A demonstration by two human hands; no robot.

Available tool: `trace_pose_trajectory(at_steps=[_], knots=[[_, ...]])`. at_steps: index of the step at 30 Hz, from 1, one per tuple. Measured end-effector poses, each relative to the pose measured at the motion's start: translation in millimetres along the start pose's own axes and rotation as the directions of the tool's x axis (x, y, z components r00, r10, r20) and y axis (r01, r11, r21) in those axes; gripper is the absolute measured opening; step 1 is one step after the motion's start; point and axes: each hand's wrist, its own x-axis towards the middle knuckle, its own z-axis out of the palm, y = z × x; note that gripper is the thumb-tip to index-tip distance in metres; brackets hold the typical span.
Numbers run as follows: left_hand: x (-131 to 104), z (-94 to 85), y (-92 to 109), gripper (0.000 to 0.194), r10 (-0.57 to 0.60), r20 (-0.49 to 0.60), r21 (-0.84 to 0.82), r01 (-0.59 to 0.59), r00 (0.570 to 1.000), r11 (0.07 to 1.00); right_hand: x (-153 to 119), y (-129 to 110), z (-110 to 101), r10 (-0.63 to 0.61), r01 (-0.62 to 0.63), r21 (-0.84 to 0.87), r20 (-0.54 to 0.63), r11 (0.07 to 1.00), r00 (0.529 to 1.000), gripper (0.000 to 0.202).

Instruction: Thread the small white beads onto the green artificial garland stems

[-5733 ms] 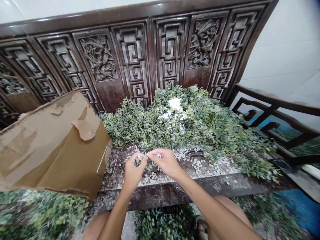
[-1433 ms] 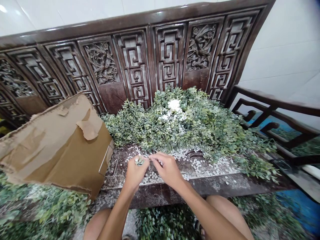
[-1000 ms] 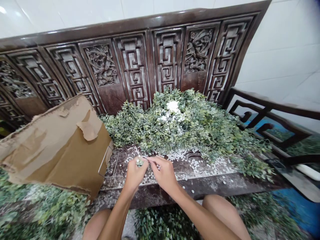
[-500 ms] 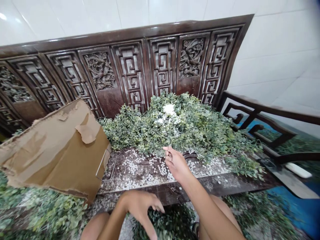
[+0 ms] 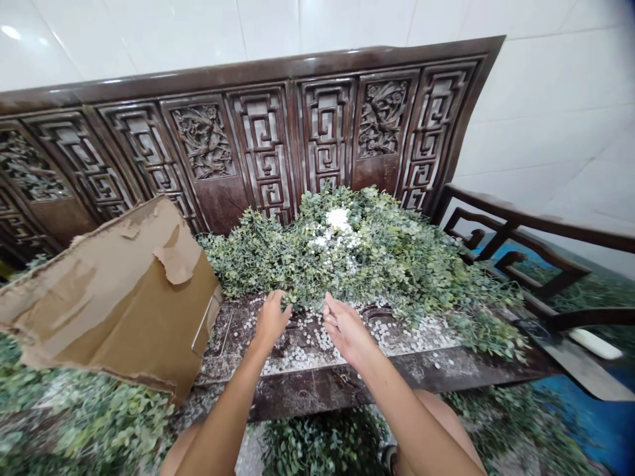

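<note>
Reaches in with the left hand [image 5: 270,320], right up to the near edge of the piled greenery [image 5: 397,258], fingers bent forward and thumb apart, just partly open. Shows a bit of green right by that thumb, but cannot tell from here whether pinched or merely behind. Holds the right hand [image 5: 350,334] a little way off, over the bench [image 5: 307,390], with thumb and forefinger drawn close and the other fingers curled in. Might have something tiny in there, too small to tell. Leaves a gap between the two hands, with no stem bridging it, so looks, as a judgement, like a moment between pieces rather than work on one

And look at the spread: small white discs [image 5: 297,357] scattered along the bench in front of the greenery, plus a bright white cluster [image 5: 338,218] high on the pile, up towards the carved backrest [image 5: 221,205]. Over on the left, a torn cardboard box [image 5: 129,311], tilted, with bent wire [image 5: 201,330] beside it. Down below, more leaves [image 5: 322,443] in front of the bench, between the knees
</note>
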Motion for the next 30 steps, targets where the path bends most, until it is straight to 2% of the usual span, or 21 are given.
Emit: trace_pose_trajectory(at_steps=[2, 5, 9, 13, 15, 19, 23, 26, 30], knots=[[0, -4.6, 5, 0.016, 0.006, -0.011, -0.018, -0.007, 1.000, 1.000, -1, -1, 1, -0.034, 0.034, -0.032, 0.007, 0.999, 0.999, 0.033], [-1, -14.5, 14, 0.012, 0.019, -0.034, -0.062, -0.021, 0.999, 0.998, -2, -2, 2, -0.085, 0.087, -0.116, 0.019, 0.989, 0.996, 0.032], [-11, -25.0, 23, 0.023, 0.029, -0.046, -0.152, -0.036, 0.999, 0.988, -3, -2, 3, -0.098, 0.109, -0.247, 0.057, 0.963, 0.994, 0.031], [-27, -32.7, 35, 0.031, -0.093, -0.008, -0.358, 0.084, 0.996, 0.930, -5, 0, 6, -0.083, 0.119, -0.349, 0.118, 0.929, 0.990, 0.034], [-34, -36.8, 42, 0.026, -0.086, -0.006, -0.399, 0.077, 0.996, 0.914, -6, 1, 7, -0.121, 0.174, -0.414, 0.150, 0.893, 0.981, 0.032], [-45, -43.1, 50, 0.025, -0.011, 0.059, -0.371, 0.032, 0.998, 0.928, -8, 1, 7, -0.228, 0.321, -0.558, 0.231, 0.765, 0.946, 0.023], [-53, -44.3, 51, 0.031, 0.034, 0.105, -0.352, 0.005, 0.994, 0.936, -11, 0, 8, -0.279, 0.453, -0.629, 0.360, 0.632, 0.890, 0.020], [-54, -44.7, 51, 0.031, 0.061, 0.131, -0.359, -0.010, 0.989, 0.933, -11, 0, 8, -0.283, 0.499, -0.629, 0.418, 0.596, 0.864, 0.022], [-52, -46.8, 54, 0.026, 0.080, 0.123, -0.375, -0.028, 0.989, 0.926, -10, 1, 8, -0.290, 0.483, -0.644, 0.389, 0.593, 0.875, 0.024]])
